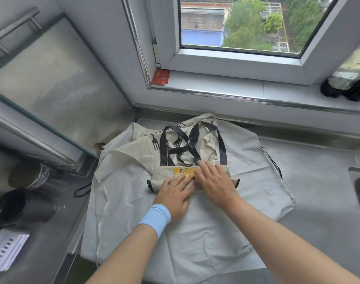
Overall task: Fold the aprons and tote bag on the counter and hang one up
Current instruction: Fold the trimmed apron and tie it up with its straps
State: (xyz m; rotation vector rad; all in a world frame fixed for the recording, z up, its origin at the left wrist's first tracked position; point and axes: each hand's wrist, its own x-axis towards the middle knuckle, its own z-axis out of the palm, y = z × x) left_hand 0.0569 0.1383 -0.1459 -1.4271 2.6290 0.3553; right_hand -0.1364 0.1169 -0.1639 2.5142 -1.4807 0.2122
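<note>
Left of the aprons (205, 232) lie a dark cup (21, 209) and papers (7, 251).

Tote bag (161, 176) cream, yellow print — wristband (155, 219) light blue.

There were two hands, the left hand (175, 194) and the right hand (216, 182). There were two aprons, a cream apron (143, 158) and a pale apron (216, 232). There was one tote bag (162, 175), one red card (160, 77) and one blue wristband (156, 218).
</note>
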